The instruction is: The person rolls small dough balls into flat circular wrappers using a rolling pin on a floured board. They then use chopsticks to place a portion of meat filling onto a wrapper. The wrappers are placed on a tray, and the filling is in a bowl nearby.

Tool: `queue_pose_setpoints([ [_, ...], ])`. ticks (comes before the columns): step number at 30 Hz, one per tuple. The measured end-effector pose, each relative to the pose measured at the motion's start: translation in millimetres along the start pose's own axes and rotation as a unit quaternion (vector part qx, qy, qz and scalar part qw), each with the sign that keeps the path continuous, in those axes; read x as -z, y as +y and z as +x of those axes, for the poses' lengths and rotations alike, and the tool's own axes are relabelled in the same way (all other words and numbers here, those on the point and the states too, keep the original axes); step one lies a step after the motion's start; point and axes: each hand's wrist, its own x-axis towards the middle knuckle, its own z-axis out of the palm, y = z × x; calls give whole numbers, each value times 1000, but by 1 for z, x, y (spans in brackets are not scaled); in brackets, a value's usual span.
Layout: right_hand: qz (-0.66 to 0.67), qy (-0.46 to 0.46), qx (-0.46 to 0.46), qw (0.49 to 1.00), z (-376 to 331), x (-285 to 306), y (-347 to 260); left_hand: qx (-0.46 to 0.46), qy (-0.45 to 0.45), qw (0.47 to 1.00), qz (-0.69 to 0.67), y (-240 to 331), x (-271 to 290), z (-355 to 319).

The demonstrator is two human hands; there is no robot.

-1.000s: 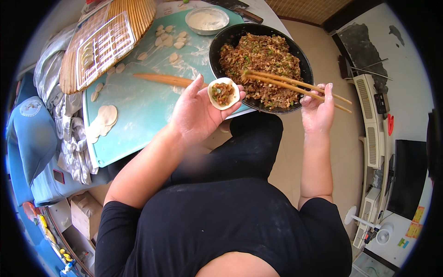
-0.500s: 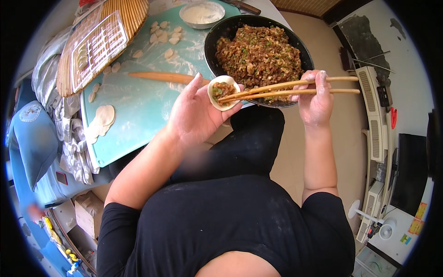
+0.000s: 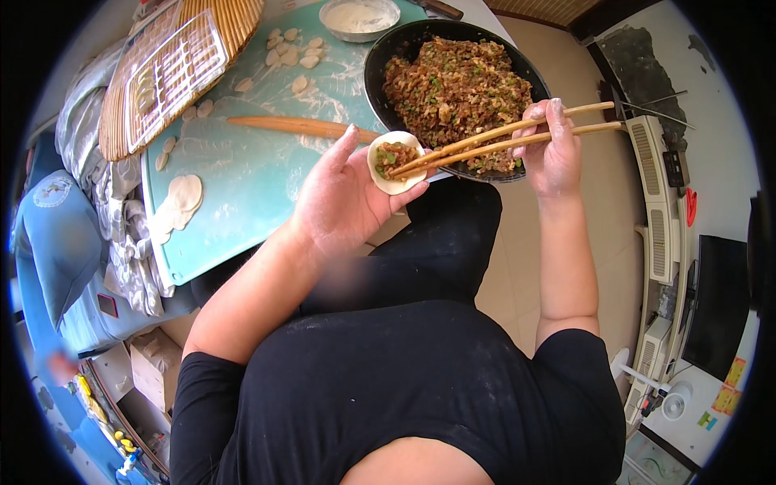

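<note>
A round dumpling wrapper (image 3: 395,186) with chopped filling (image 3: 394,157) on its middle rests on the fingers of my left hand (image 3: 343,194). My left thumb stands up away from it. My right hand (image 3: 552,155) grips a pair of chopsticks (image 3: 501,146), whose tips touch the filling in the wrapper. Behind both hands sits a black pan (image 3: 373,89) heaped with brown and green filling. A tapered wooden rolling pin (image 3: 283,124) lies on the mat, its right end partly hidden behind my left hand.
The floured green mat (image 3: 242,202) bears stacked wrappers (image 3: 185,198) at left and small dough pieces (image 3: 289,55) farther back. A metal bowl of flour (image 3: 360,19) and a knife (image 3: 440,8) are at the back. A woven tray (image 3: 113,133) holds a rack at far left.
The chopsticks have tilted more steeply, their rear ends higher and spread wider. My right hand has risen slightly. The filling sits a little more spread in the wrapper.
</note>
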Motion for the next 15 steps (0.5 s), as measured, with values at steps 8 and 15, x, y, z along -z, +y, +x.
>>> queue_pose_setpoints([
  [8,66,37,-58,995,-1,5,5,-6,13,1000,-3,0,1,-5],
  [15,88,93,-89,988,-5,-3,14,-19,16,1000,16,1,2,-8],
])
